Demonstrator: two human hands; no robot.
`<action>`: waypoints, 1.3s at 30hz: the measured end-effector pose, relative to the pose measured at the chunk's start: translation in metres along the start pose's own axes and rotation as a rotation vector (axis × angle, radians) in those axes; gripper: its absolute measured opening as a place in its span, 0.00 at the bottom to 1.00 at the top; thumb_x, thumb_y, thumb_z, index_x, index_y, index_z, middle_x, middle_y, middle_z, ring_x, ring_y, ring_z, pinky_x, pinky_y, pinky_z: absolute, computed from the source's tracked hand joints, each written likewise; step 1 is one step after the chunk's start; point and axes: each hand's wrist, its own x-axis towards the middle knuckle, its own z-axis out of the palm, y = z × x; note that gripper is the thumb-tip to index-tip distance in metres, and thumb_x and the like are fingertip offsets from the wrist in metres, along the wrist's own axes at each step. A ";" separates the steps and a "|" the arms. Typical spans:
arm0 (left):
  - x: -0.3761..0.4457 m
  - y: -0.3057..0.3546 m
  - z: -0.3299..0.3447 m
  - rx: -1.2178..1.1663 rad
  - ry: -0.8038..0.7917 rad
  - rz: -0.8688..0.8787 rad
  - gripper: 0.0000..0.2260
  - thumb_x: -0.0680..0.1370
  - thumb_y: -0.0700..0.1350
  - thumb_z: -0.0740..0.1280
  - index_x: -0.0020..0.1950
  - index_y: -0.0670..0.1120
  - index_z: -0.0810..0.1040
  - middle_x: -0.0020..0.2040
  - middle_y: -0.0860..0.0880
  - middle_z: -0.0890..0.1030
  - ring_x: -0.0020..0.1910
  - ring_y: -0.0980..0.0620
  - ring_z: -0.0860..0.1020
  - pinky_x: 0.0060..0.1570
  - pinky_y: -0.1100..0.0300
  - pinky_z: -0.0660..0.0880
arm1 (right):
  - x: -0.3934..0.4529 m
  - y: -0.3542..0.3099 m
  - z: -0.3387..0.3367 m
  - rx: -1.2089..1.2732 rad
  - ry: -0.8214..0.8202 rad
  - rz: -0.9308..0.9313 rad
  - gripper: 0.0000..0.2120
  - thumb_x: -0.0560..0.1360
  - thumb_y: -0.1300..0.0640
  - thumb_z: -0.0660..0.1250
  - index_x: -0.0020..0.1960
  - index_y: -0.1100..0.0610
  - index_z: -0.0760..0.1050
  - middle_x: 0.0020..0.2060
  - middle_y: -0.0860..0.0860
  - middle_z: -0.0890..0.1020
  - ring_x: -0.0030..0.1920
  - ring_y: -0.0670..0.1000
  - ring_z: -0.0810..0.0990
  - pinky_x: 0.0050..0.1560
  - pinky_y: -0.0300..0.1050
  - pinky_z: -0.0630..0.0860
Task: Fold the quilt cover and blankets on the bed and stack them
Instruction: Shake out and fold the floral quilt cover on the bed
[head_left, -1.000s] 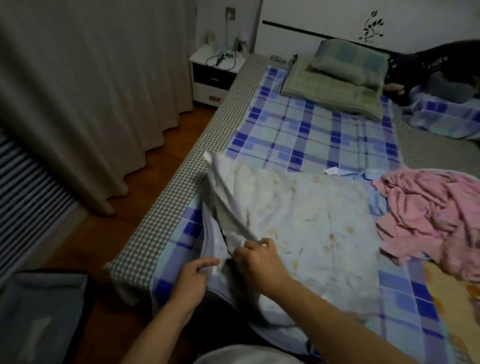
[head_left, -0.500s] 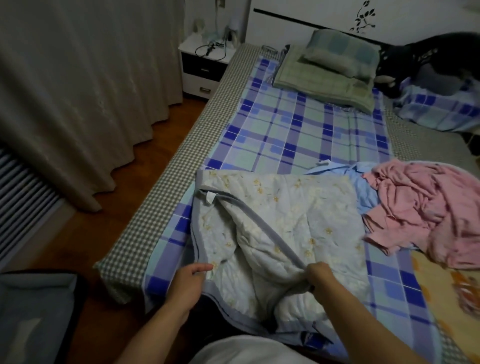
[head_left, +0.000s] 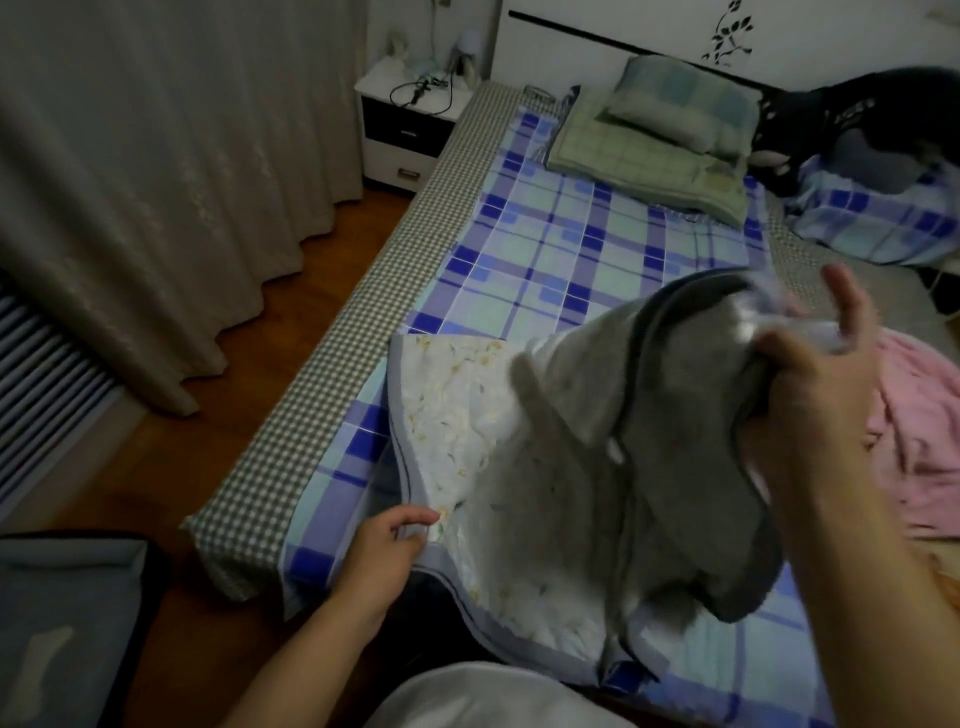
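Right hand (head_left: 810, 374) has lifted the quilt's (head_left: 519, 467) gripped edge up and rightward

You stand in a dim room: beige curtains (head_left: 156, 197) hang at your left over a wooden floor (head_left: 291, 332), and a white nightstand (head_left: 410, 130) (cables on top) sits beside the white headboard (head_left: 597, 47).

My left hand (head_left: 382, 558) and right hand (head_left: 815, 364) are bare, no rings or watch showing, forearms uncovered; a pale grey-white garment covers my front below
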 end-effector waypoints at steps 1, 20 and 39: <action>-0.002 0.001 0.003 -0.003 0.011 0.003 0.13 0.79 0.34 0.66 0.48 0.51 0.85 0.51 0.55 0.81 0.51 0.57 0.79 0.45 0.66 0.75 | -0.019 0.014 0.009 -0.109 -0.072 -0.004 0.32 0.72 0.73 0.66 0.69 0.47 0.67 0.59 0.53 0.80 0.53 0.49 0.83 0.51 0.45 0.82; -0.028 0.012 0.003 0.081 0.008 0.030 0.15 0.80 0.35 0.61 0.49 0.52 0.84 0.52 0.56 0.80 0.49 0.57 0.79 0.41 0.66 0.73 | 0.022 -0.010 0.041 -0.367 -0.086 -0.073 0.08 0.74 0.60 0.66 0.50 0.50 0.80 0.48 0.58 0.82 0.53 0.57 0.82 0.55 0.56 0.78; -0.062 -0.010 0.056 -0.324 -0.023 -0.304 0.23 0.73 0.22 0.51 0.52 0.44 0.78 0.54 0.36 0.80 0.52 0.38 0.80 0.53 0.41 0.80 | -0.158 0.211 -0.022 -1.183 -0.908 -0.163 0.30 0.69 0.61 0.71 0.70 0.49 0.72 0.52 0.55 0.83 0.50 0.56 0.82 0.46 0.45 0.79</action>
